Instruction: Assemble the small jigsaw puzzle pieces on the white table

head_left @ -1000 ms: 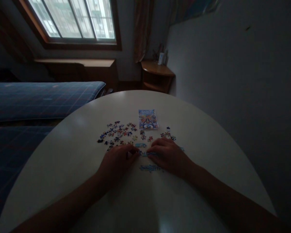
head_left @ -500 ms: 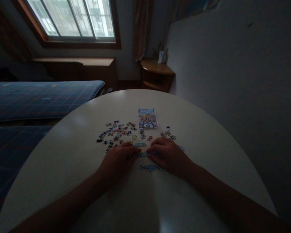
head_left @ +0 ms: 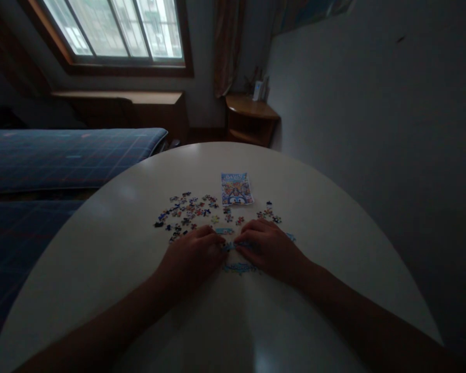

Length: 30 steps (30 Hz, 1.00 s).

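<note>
Over the white round table (head_left: pixel 295 321), my left hand (head_left: pixel 197 252) and my right hand (head_left: pixel 270 248) face each other with fingers drawn together. Between their fingertips lie light-blue jigsaw puzzle pieces (head_left: pixel 230 246), partly covered by both hands, which grip them at either end. A joined blue puzzle strip (head_left: pixel 239 268) rests just nearer to me, its right end close to my right hand. Another short blue joined section (head_left: pixel 224 231) sits just beyond the fingertips. Loose puzzle pieces (head_left: pixel 186 210) spread out beyond my left hand, and a smaller group (head_left: pixel 269 214) lies beyond my right.
A colourful printed picture sheet (head_left: pixel 236 189) lies flat past the pieces. Left of the table is a bed with a blue plaid mattress (head_left: pixel 62 158). A wooden corner shelf (head_left: pixel 252 107) stands behind, and a pale wall (head_left: pixel 353 114) runs along the right.
My left hand has shifted very slightly, its thumb and fingers closer around the pieces. My right hand stays almost still on the right side of them.
</note>
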Each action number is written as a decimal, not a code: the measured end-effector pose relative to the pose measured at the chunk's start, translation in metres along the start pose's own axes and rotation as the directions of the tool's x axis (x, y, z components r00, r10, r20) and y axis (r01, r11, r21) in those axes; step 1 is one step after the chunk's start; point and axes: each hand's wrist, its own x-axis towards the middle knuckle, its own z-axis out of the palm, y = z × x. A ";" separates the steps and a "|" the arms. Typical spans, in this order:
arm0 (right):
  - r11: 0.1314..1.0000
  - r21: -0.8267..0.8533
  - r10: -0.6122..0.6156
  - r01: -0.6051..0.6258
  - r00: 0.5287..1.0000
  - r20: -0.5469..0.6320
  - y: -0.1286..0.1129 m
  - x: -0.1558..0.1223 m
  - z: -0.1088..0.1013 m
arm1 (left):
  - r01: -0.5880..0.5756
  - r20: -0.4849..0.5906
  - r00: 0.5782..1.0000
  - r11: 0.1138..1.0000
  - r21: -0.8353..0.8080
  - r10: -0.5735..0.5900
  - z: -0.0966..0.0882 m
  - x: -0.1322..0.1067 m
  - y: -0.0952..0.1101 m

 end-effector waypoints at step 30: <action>1.000 0.007 0.005 -0.005 1.000 0.009 0.000 0.000 0.000 | 0.086 0.033 0.996 0.996 -0.017 -0.086 -0.001 0.003 0.009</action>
